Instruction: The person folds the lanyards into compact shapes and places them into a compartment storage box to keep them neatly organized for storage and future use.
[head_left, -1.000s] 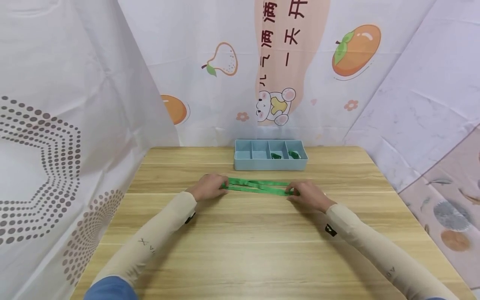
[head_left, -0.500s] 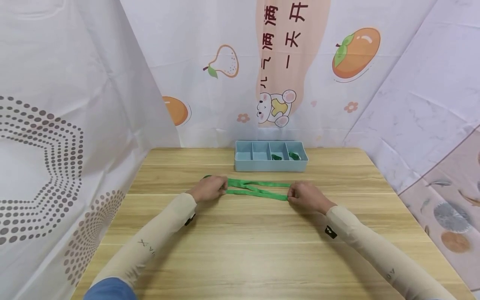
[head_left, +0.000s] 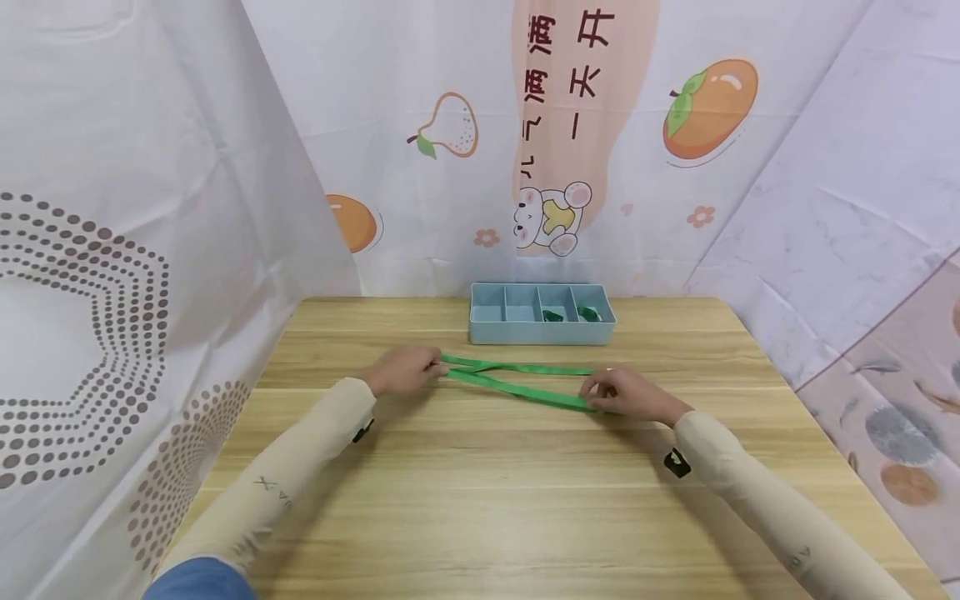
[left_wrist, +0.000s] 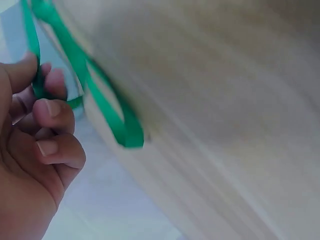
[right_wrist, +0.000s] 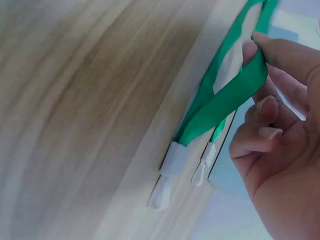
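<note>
Green ribbon lanyards (head_left: 517, 390) stretch between both hands just above the table, their strands crossing near the left. My left hand (head_left: 405, 371) pinches the left end of a strand; in the left wrist view a folded loop of green ribbon (left_wrist: 112, 117) lies beside the fingers. A green band (right_wrist: 232, 97) is pinched between thumb and fingertips of my right hand (head_left: 636, 396). Below that band, the right wrist view shows a white end piece (right_wrist: 174, 159) with a small loop, and a second white end (right_wrist: 204, 160) beside it, so two lanyards appear to be there.
A blue divided tray (head_left: 540, 334) stands at the table's back edge. Its two right compartments hold dark green bundles (head_left: 588, 313). The wooden table (head_left: 495, 500) spreads out in front of the hands, with printed cloth hanging behind and at both sides.
My hands have moved apart, the left one leftward and the right one rightward. The front strand now runs straighter and slants between them. The tray has stayed put.
</note>
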